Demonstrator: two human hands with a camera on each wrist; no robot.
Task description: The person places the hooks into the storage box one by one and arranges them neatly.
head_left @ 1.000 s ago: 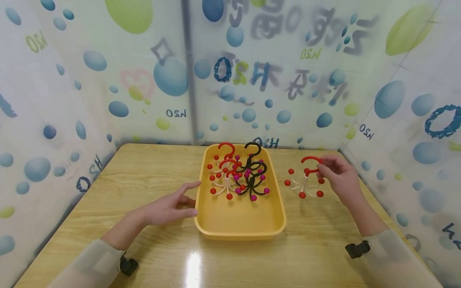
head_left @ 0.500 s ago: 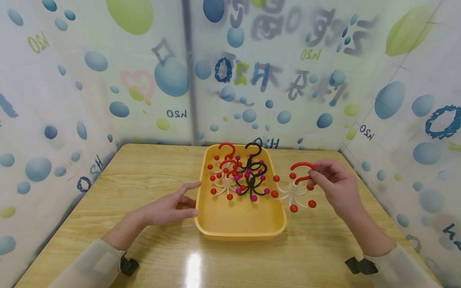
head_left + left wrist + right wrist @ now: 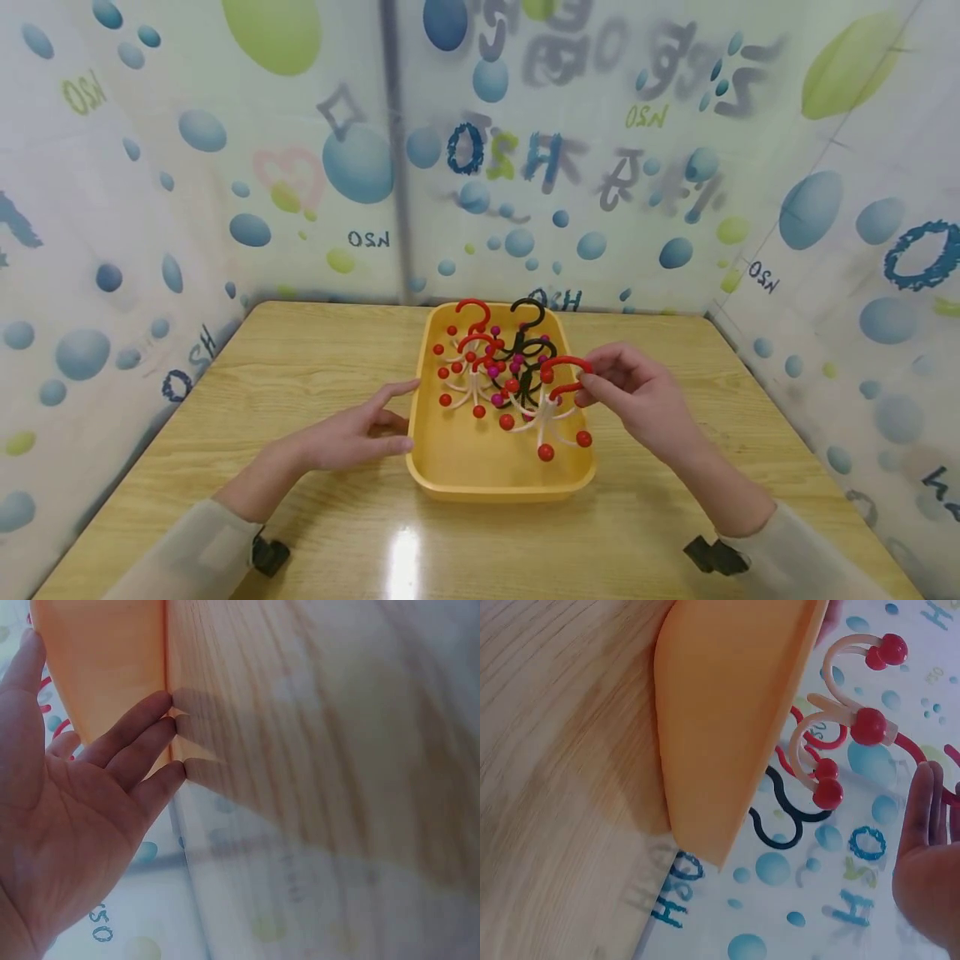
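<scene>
My right hand (image 3: 645, 404) pinches the red hook of a multi-arm hook hanger (image 3: 548, 407), which has white curved arms with red ball tips. It hangs over the right part of a yellow plastic tray (image 3: 457, 462); in the right wrist view this hanger (image 3: 869, 726) appears above the tray rim. Inside the tray are two more red-and-white hangers (image 3: 474, 385) and two black hangers (image 3: 531, 312) with magenta ball tips, one partly hidden by the held hanger. My left hand (image 3: 352, 435) rests its spread fingers against the tray's left side; its fingertips (image 3: 159, 701) also meet the tabletop.
A wooden table (image 3: 315, 358) carries the tray at its middle. Printed curtains (image 3: 600, 183) with blue and green drops enclose the table at the back and both sides. Dark wrist cameras (image 3: 270, 554) sit below both sleeves.
My right hand has carried the red-and-white hanger leftward and slightly down, from beside the tray to over it. My left hand has stayed at the tray's side.
</scene>
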